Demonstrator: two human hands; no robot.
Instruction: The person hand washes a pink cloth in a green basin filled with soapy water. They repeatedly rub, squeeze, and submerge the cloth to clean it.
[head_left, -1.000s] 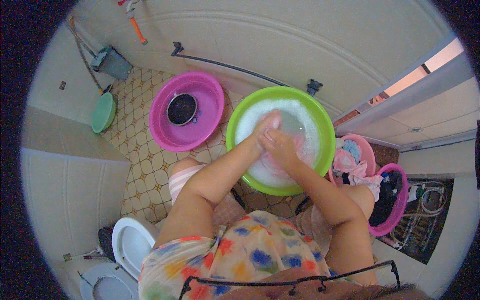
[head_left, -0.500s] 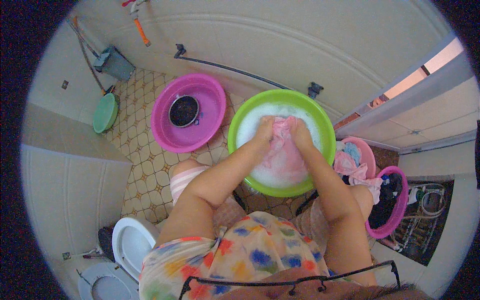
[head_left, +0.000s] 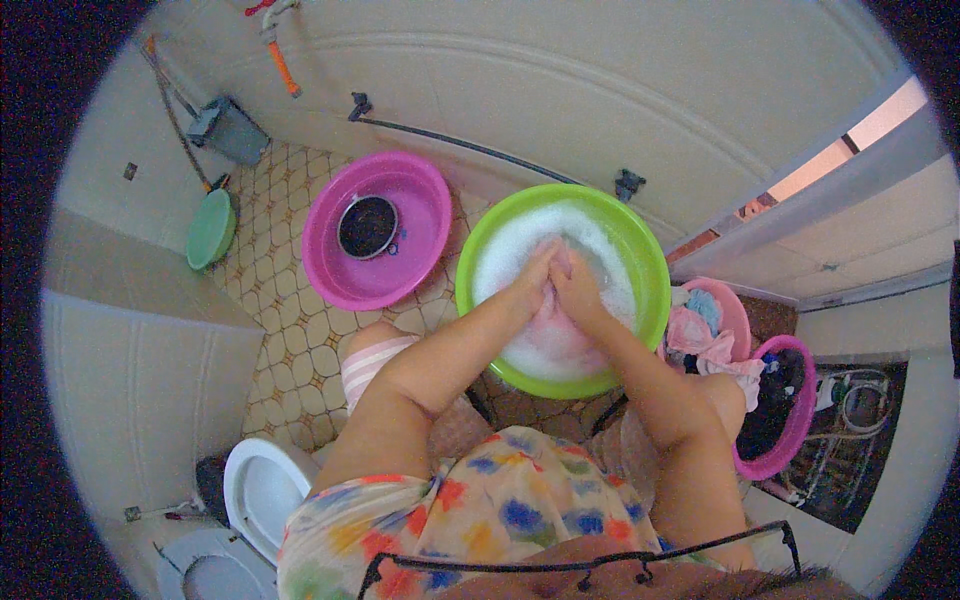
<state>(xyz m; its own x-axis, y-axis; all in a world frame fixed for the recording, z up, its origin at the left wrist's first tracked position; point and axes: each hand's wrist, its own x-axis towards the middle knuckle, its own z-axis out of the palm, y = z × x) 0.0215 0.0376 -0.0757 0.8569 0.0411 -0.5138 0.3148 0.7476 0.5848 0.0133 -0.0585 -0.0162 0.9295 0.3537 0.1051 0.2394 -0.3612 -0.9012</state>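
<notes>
A bright green basin (head_left: 560,386) full of white suds stands in front of my knees. Inside it, a wet pink garment (head_left: 556,340) lies partly under the foam; its exact kind cannot be made out. My left hand (head_left: 538,270) and my right hand (head_left: 576,284) are pressed together over the middle of the basin. Both are closed on the garment's upper part, with a bit of pink showing between them. Foam and the hands hide most of the gripped cloth.
Left of the green basin sits a magenta basin (head_left: 325,270) holding a round dark bowl (head_left: 367,228). At the right, a pink basin (head_left: 738,318) holds clothes, beside another magenta basin (head_left: 800,430) with dark clothes. A white toilet (head_left: 250,490) stands at the lower left.
My hands have come from apart to pressed together, bunching the pink garment between them. Less of the garment shows above the foam.
</notes>
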